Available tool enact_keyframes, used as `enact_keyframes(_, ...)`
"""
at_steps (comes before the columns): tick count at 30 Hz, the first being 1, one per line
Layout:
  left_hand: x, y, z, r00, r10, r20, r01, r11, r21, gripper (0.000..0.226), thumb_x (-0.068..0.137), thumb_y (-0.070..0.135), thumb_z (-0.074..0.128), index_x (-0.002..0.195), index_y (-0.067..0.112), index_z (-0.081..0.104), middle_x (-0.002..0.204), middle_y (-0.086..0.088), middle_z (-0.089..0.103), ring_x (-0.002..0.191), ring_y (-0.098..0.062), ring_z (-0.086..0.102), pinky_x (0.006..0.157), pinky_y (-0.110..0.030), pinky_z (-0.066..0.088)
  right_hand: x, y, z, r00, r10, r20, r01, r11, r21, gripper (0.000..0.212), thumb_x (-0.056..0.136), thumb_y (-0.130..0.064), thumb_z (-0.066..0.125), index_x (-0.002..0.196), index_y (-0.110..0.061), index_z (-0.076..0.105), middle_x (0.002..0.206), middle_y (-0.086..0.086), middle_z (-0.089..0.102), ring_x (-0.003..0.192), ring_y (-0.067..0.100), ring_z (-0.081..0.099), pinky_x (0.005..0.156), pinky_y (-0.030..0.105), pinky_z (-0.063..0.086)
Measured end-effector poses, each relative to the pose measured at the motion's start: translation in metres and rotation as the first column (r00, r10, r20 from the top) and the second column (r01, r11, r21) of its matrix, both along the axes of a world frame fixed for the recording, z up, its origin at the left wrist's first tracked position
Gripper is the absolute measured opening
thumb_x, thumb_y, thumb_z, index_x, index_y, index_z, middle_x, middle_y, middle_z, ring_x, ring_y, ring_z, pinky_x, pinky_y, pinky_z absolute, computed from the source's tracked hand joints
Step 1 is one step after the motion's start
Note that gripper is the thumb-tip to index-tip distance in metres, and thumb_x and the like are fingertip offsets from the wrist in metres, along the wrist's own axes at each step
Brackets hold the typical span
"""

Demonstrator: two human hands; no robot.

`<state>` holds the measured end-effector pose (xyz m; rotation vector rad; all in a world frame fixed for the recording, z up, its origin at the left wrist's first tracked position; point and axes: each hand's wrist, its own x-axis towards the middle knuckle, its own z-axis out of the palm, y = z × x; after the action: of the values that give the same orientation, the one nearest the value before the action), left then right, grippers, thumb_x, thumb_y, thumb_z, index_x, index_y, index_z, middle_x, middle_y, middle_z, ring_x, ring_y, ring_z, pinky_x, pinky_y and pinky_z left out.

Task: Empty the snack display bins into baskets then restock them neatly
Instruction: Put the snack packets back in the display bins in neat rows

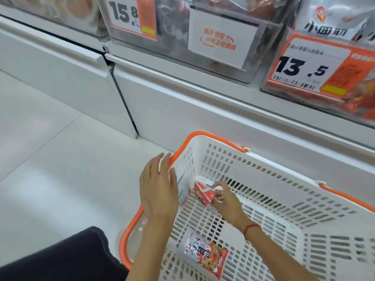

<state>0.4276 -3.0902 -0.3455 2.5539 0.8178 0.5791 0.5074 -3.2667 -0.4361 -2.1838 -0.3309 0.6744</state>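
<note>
A white slotted basket with orange handles stands on the floor below the display bins. My right hand reaches inside it and pinches a small red and white snack packet near the basket's left wall. My left hand has straight fingers laid over the basket's left rim and presses a pale packet against the inside wall. One more red and white snack packet lies flat on the basket's bottom. Clear display bins sit on the shelf above; the right bin holds snack bags.
Price tags reading 15.8 and 13.5 hang on the bin fronts, with a white sign between them. White cabinet fronts run below the shelf. Pale floor tiles spread to the left. My dark-clad knee is bottom left.
</note>
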Motion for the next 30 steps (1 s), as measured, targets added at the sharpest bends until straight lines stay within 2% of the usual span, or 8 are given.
enact_keyframes(5, -0.001, -0.038, 0.01, 0.963, -0.206, 0.171, 0.243, 0.942, -0.231, 0.034, 0.103, 0.043, 0.041, 0.126, 0.024, 0.057, 0.126, 0.01, 0.057, 0.117, -0.009, 0.049, 0.099, -0.026, 0.039, 0.0, -0.019, 0.068, 0.886, -0.058, -0.461, 0.241, 0.906, 0.348, 0.034, 0.088, -0.037, 0.065, 0.117, -0.021, 0.066, 0.116, -0.003, 0.069, 0.105, 0.009, 0.065, 0.09, 0.026, 0.054)
enact_keyframes(10, -0.006, -0.054, 0.002, 0.914, -0.385, 0.127, 0.283, 0.383, -0.879, 0.049, 0.091, 0.063, 0.043, 0.114, 0.029, 0.068, 0.107, 0.014, 0.072, 0.103, 0.002, 0.064, 0.094, -0.021, 0.047, -0.013, -0.032, 0.091, 0.867, 0.006, -0.499, 0.194, 0.917, 0.348, 0.045, 0.085, -0.043, 0.063, 0.106, -0.004, 0.068, 0.102, 0.007, 0.067, 0.091, 0.019, 0.062, 0.091, 0.032, 0.054)
enact_keyframes(14, -0.014, -0.049, -0.003, 0.94, -0.321, 0.114, 0.288, 0.569, -0.77, 0.048, 0.096, 0.049, 0.038, 0.084, 0.011, 0.064, 0.068, -0.015, 0.055, 0.054, -0.005, 0.056, 0.056, -0.021, 0.042, -0.024, -0.034, 0.086, 0.84, 0.009, -0.543, 0.231, 0.899, 0.371, 0.025, 0.094, -0.033, 0.056, 0.11, -0.017, 0.066, 0.1, 0.004, 0.069, 0.086, 0.014, 0.065, 0.081, 0.025, 0.054)
enact_keyframes(16, -0.016, -0.046, -0.009, 0.986, -0.159, 0.051, 0.146, 0.671, -0.727, 0.057, 0.095, 0.058, 0.034, 0.087, 0.009, 0.062, 0.06, -0.005, 0.054, 0.06, -0.009, 0.06, 0.059, -0.03, 0.044, -0.033, -0.035, 0.062, 0.844, -0.076, -0.53, 0.252, 0.93, 0.268, 0.038, 0.096, -0.04, 0.053, 0.126, -0.017, 0.058, 0.115, 0.003, 0.068, 0.095, 0.015, 0.067, 0.082, 0.025, 0.055)
enact_keyframes(18, -0.017, -0.045, -0.009, 0.996, -0.071, 0.056, 0.088, 0.624, -0.777, 0.055, 0.093, 0.062, 0.03, 0.098, 0.017, 0.062, 0.081, 0.008, 0.065, 0.08, -0.012, 0.064, 0.072, -0.031, 0.046, -0.042, -0.041, 0.031, 0.932, -0.009, -0.362, -0.031, 0.994, -0.104, 0.057, 0.093, -0.052, 0.052, 0.137, -0.016, 0.047, 0.133, 0.001, 0.057, 0.111, 0.012, 0.059, 0.092, 0.025, 0.05)
enact_keyframes(21, -0.01, -0.046, -0.004, 0.995, -0.088, 0.057, 0.093, 0.501, -0.86, 0.038, 0.098, 0.051, 0.036, 0.111, 0.023, 0.058, 0.094, 0.014, 0.064, 0.084, 0.001, 0.06, 0.074, -0.019, 0.046, -0.063, -0.052, -0.013, 0.91, 0.278, -0.307, -0.397, 0.796, -0.457, 0.074, 0.087, -0.056, 0.061, 0.145, -0.019, 0.036, 0.145, 0.004, 0.036, 0.128, 0.021, 0.042, 0.101, 0.033, 0.041)
enact_keyframes(26, -0.007, -0.044, -0.01, 0.91, -0.401, -0.104, 0.031, 0.318, -0.948, 0.025, 0.091, 0.005, 0.062, 0.103, 0.022, 0.047, 0.092, 0.011, 0.052, 0.078, 0.003, 0.049, 0.062, -0.011, 0.042, -0.092, -0.055, -0.031, 0.909, 0.416, -0.036, -0.375, 0.773, -0.511, 0.033, 0.089, -0.035, 0.063, 0.114, -0.015, 0.055, 0.11, 0.0, 0.052, 0.1, 0.019, 0.049, 0.078, 0.028, 0.038)
enact_keyframes(30, -0.011, -0.044, -0.017, 0.863, -0.487, -0.135, 0.037, 0.327, -0.944, 0.048, 0.085, -0.002, 0.069, 0.117, 0.026, 0.046, 0.112, 0.013, 0.05, 0.109, -0.011, 0.053, 0.077, -0.018, 0.043, -0.11, -0.05, -0.038, 0.941, 0.285, -0.181, -0.334, 0.866, -0.372, 0.028, 0.087, -0.02, 0.066, 0.109, -0.017, 0.05, 0.091, -0.002, 0.06, 0.083, 0.017, 0.054, 0.071, 0.029, 0.041)
